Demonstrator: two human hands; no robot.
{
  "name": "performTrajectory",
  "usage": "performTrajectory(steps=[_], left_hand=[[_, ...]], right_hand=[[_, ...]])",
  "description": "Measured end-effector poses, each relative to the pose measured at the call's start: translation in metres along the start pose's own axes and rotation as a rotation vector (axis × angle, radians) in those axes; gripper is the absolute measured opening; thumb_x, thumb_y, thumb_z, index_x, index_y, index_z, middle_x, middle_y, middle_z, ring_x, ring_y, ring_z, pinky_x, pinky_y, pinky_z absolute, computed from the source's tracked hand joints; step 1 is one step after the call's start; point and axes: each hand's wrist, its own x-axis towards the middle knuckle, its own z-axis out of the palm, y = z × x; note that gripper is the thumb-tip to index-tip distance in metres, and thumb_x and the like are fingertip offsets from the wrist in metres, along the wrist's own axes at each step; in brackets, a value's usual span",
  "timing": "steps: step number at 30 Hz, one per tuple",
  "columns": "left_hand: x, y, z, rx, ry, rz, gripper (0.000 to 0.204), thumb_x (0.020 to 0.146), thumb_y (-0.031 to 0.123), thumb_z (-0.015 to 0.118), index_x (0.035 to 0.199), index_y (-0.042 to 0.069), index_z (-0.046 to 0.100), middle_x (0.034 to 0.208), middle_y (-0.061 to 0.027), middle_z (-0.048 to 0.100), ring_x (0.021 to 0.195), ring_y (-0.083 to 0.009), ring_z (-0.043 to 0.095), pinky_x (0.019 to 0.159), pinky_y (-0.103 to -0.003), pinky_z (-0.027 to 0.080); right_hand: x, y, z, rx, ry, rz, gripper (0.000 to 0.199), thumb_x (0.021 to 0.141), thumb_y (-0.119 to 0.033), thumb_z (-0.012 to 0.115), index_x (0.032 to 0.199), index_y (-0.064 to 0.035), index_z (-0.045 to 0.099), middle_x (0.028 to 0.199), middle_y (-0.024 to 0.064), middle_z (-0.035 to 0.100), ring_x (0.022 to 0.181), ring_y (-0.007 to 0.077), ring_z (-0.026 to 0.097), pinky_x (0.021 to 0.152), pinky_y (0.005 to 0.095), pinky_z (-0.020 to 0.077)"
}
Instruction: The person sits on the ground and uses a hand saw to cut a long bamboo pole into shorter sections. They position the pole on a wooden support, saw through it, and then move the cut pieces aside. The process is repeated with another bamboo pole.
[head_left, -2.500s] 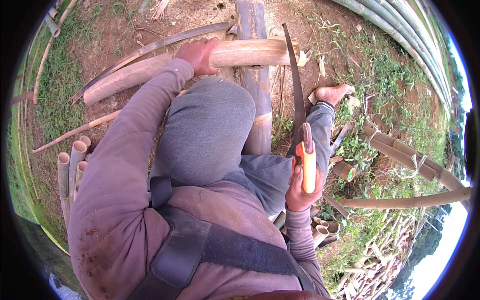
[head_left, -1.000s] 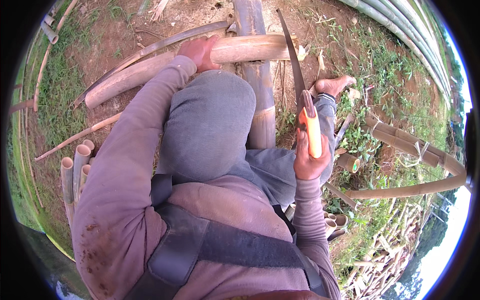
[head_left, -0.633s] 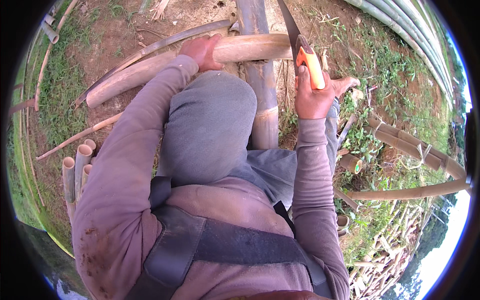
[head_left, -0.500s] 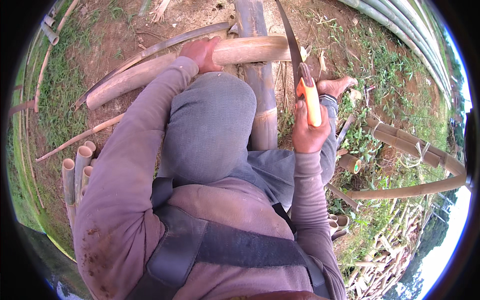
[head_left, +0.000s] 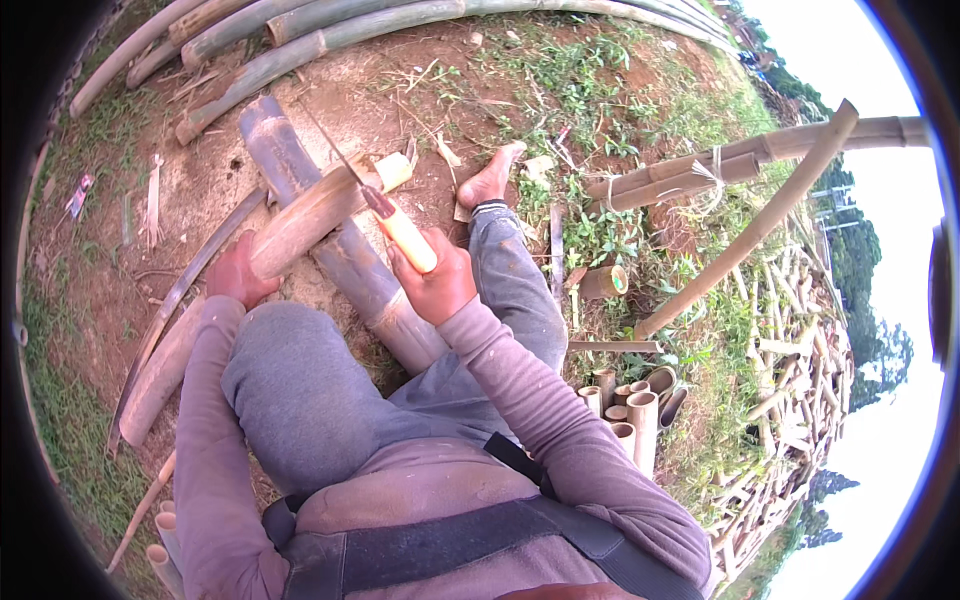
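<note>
across a dark log (head_left: 372, 282) on the dirt, a pale bamboo pole (head_left: 305, 222) lay slantwise, its far end sticking out past the log. the left hand (head_left: 243, 272) was clamped over the pole on the other side of the log — just beside the bent knee (head_left: 290, 350). the right hand (head_left: 442, 280) was closed around the orange handle of a saw (head_left: 410, 238), whose thin blade crossed the pole near its far end; whether the teeth had bitten in, i could not tell. a bare foot (head_left: 490, 177) rested on the ground farther right — and short cut tubes (head_left: 643, 420) stood bunched beyond the right arm.
</note>
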Motion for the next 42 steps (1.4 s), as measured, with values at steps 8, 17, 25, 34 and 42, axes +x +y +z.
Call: performTrajectory(steps=[8,17,25,34,42], left_hand=[[-0.006,0.006,-0.005,0.067,0.01,-0.036,0.1,0.065,0.043,0.094,0.149,0.011,0.05,0.136,-0.021,0.066,0.12,-0.0407,0.067,0.101,-0.05,0.055],[0.003,-0.006,0.011,-0.018,-0.008,0.007,0.108,0.06,0.045,0.095,0.152,0.012,0.048,0.134,-0.0192,0.065,0.122,-0.0388,0.066,0.102,-0.051,0.053],[-0.004,0.007,0.016,0.115,0.092,0.054,0.104,0.068,0.038,0.093,0.156,0.014,0.043,0.134,-0.0157,0.062,0.123,-0.0367,0.064,0.103,-0.052,0.051],[-0.01,-0.002,0.016,0.096,0.041,0.041,0.099,0.073,0.039,0.09,0.156,0.015,0.043,0.135,-0.0165,0.062,0.127,-0.037,0.062,0.104,-0.052,0.05],[-0.01,0.002,0.017,0.087,0.047,0.045,0.097,0.073,0.039,0.089,0.156,0.016,0.044,0.134,-0.0157,0.062,0.125,-0.0363,0.063,0.104,-0.05,0.051]], right_hand=[[-0.12,-0.023,-0.094,-0.035,-0.071,0.049,0.027,0.087,-0.011,0.085,0.107,-0.0023,0.069,0.084,0.0165,0.069,0.074,0.0354,0.074,0.063,0.0426,0.0553],[0.027,-0.013,0.005,-0.023,-0.145,0.105,0.029,0.094,-0.021,0.079,0.109,-0.0007,0.065,0.087,0.0215,0.071,0.078,0.0388,0.072,0.067,0.0445,0.0537],[0.018,-0.008,0.007,0.094,-0.066,-0.062,0.039,0.097,-0.02,0.076,0.128,-0.0021,0.062,0.092,0.0193,0.074,0.081,0.039,0.075,0.073,0.0432,0.0579],[-0.067,-0.038,-0.055,-0.002,-0.035,-0.049,0.022,0.105,-0.013,0.068,0.116,0.0052,0.062,0.083,0.005,0.065,0.07,0.0091,0.061,0.072,0.0253,0.0544],[-0.052,-0.002,-0.022,0.091,0.032,0.026,0.024,0.098,-0.011,0.076,0.112,0.0048,0.065,0.084,0.0158,0.074,0.073,0.022,0.074,0.068,0.035,0.0571]])
